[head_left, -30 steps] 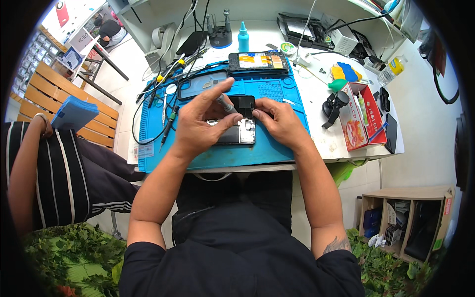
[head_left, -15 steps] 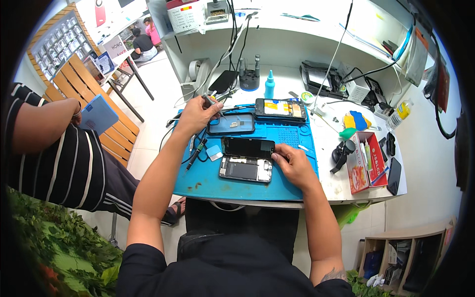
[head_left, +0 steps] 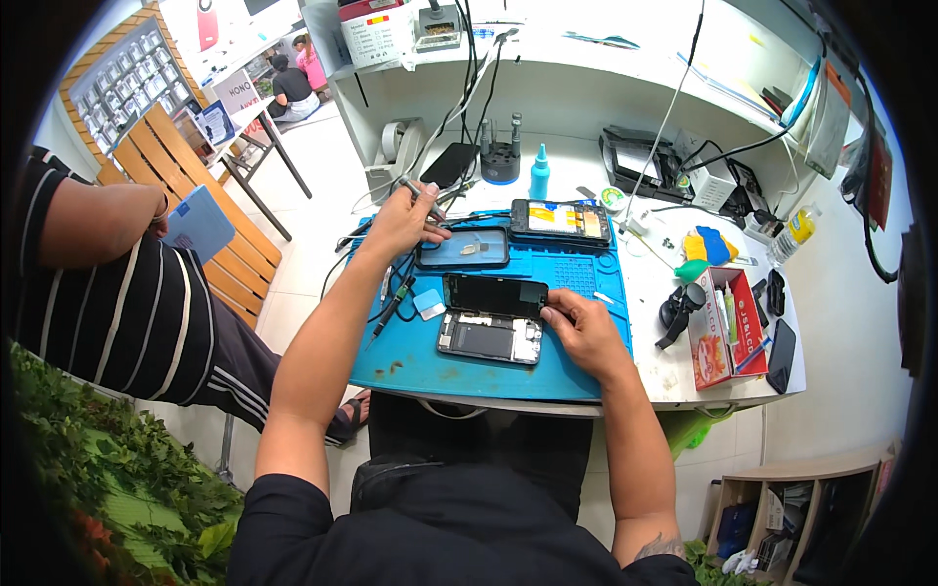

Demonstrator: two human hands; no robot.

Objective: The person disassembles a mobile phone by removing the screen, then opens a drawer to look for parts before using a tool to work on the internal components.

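Observation:
My right hand (head_left: 589, 337) pinches the right edge of a black phone screen (head_left: 493, 294), which is raised at the far side of an opened phone body (head_left: 489, 338). The body's battery and inner parts show. My left hand (head_left: 399, 223) is beyond and to the left, with a slim grey pen-like tool (head_left: 411, 186) between thumb and fingers; its exact kind is unclear. Just right of that hand lies a dark-rimmed shallow tray (head_left: 422, 260) with small parts in it. Another opened phone (head_left: 562, 222) rests farther back. A blue repair mat (head_left: 469, 381) lies under these.
Black-and-green pen-shaped tool (head_left: 393, 311) and cables lie left of the phone. Behind stand a screwdriver holder (head_left: 500, 164) and a blue bottle (head_left: 539, 174). A red box (head_left: 718, 342) and black watch-like item (head_left: 681, 311) are at right. A person in stripes (head_left: 127, 322) stands at left.
The whole view has shifted slightly. My left hand has turned and its fingers have spread a little, showing more of the slim tool. My right hand keeps hold of the screen.

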